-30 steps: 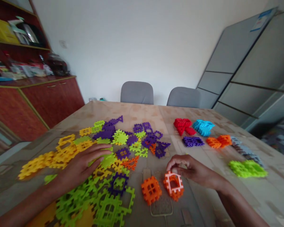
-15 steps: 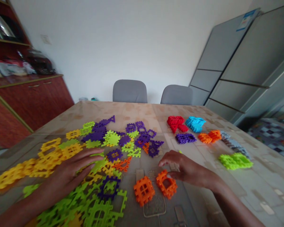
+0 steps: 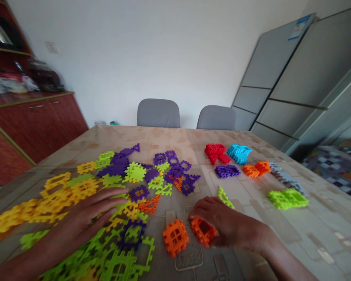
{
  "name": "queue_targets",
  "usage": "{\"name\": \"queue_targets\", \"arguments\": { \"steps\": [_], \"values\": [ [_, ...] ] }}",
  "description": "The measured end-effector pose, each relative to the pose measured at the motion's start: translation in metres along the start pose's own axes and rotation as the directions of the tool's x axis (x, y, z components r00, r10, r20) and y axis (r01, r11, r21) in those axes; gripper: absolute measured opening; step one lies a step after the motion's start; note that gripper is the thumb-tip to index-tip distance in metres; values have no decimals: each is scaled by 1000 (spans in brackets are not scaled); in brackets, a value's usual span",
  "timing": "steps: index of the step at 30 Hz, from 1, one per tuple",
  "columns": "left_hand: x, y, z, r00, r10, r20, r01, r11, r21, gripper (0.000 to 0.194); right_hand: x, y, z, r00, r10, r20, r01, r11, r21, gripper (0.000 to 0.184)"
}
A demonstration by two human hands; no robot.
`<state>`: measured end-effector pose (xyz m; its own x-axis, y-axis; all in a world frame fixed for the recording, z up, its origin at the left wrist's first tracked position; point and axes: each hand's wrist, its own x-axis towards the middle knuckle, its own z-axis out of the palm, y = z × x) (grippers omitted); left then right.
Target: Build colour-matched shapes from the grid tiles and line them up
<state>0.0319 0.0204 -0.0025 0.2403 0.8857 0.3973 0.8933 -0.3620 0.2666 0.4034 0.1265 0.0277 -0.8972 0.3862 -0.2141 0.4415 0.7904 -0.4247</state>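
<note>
My right hand [image 3: 222, 218] is curled over an orange interlocking block [image 3: 203, 234] with an arched opening, fingers at its far edge and thumb at its near side. Left of it lies another orange block [image 3: 176, 237] with a window pattern. My left hand [image 3: 95, 210] rests over the heap of flat building pieces, fingers stretched out and nothing visibly held. Beneath and around it are yellow pieces [image 3: 54, 199], green pieces [image 3: 119, 265] and a dark purple square frame [image 3: 132, 235]. A green triangle piece [image 3: 226, 198] lies just beyond my right hand.
Purple pieces [image 3: 118, 164] spread across the middle of the table [image 3: 163, 136]. At the right stand small groups of red [image 3: 215, 152], light blue [image 3: 239, 153], purple [image 3: 227, 171], orange [image 3: 256, 168], grey [image 3: 286, 179] and green blocks [image 3: 288, 198]. Two grey chairs [image 3: 158, 113] stand behind.
My right hand has come down over the arched orange block and closed around it. The green triangle beyond it now shows more fully. My left hand stays over the heap.
</note>
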Motion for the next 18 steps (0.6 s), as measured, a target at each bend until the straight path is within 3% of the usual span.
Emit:
{"name": "queue_targets", "arguments": {
  "steps": [5, 11, 18],
  "values": [
    [0, 3, 1, 998, 33, 62, -33, 999, 0, 28, 4, -2, 4, 997, 70, -12, -71, 995, -69, 44],
    [-2, 9, 7, 993, 83, 83, -80, 996, -36, 35, 3, -1, 2, 997, 79, -9, -80, 993, -92, 71],
    [-11, 17, 18, 988, 87, 124, -81, 995, -55, 35, -1, -8, -4, 1000, 28, 10, -26, 988, -150, 47]
  ]
}}
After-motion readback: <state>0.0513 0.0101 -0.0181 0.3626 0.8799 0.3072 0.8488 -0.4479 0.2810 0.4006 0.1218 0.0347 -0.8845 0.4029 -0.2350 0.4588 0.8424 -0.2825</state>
